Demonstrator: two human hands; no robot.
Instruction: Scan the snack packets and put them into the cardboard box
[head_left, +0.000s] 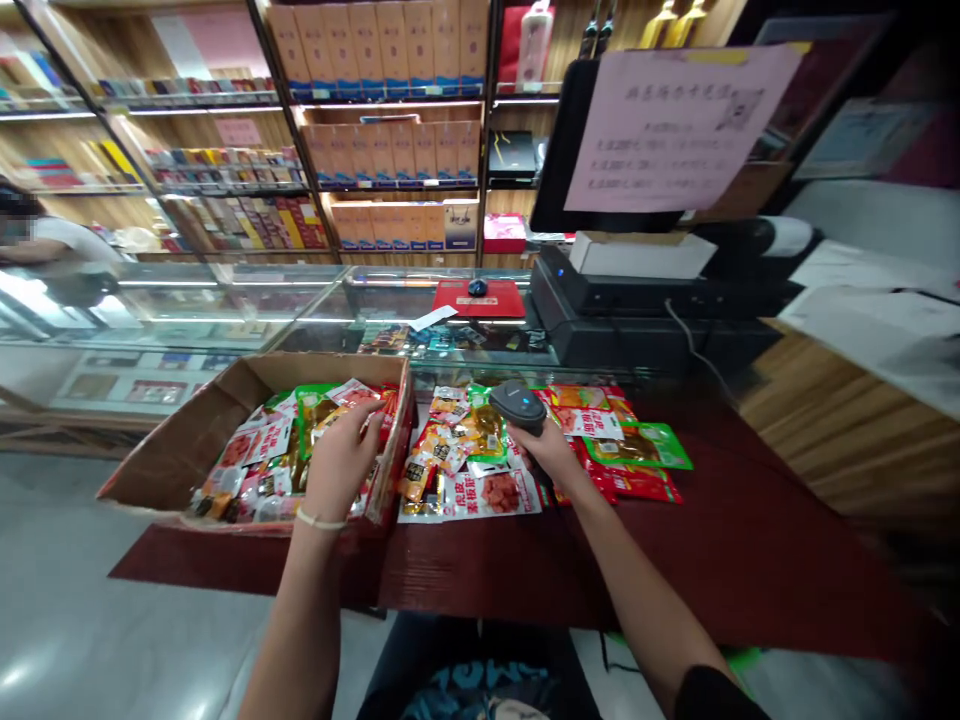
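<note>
The right hand (pixel 553 452) grasps a scanner (pixel 519 405) above packets (pixel 491 492) on the desk (pixel 720 560); the left hand (pixel 343 455), over a box (pixel 176 440), shows me no clear grip.

Scanner (pixel 517 402) is smooth plastic, snack packets (pixel 501 492) glossy film, box (pixel 165 462) matt cardboard, rough-edged. Tabletop (pixel 750 540) looks smooth, slight sheen; display counter (pixel 240 303) clear glass; notice (pixel 675 130) matt paper; floor (pixel 67 610) here shines

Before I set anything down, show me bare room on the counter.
On the dark red counter, the right part is bare, from the green-edged packet toward the wood-grain panel; so is the front strip beneath the right forearm. Crowded: the middle, with snack packets and the right hand gripping a scanner, and the left, under the cardboard box.
</note>
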